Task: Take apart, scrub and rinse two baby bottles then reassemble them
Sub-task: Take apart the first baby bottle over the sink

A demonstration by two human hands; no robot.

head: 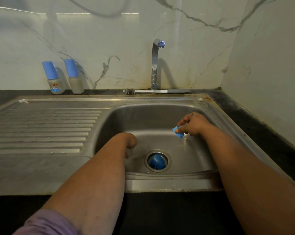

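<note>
Two capped baby bottles stand against the back wall left of the tap: one with a printed picture point(54, 78) and a plain one point(74, 77), both with blue caps. A bottle brush point(153, 91) lies on the ledge behind the basin. My right hand point(193, 123) is over the right of the sink basin point(119, 119) and pinches a small blue plastic piece point(177, 132). My left hand point(129, 143) hangs into the basin, bent down at the wrist, its fingers mostly hidden behind it.
A chrome tap point(155, 65) with a blue nozzle rises behind the basin. A blue stopper point(157, 161) sits in the drain. A ribbed draining board point(41, 128) spreads to the left. Dark counter point(262, 126) runs along the right wall.
</note>
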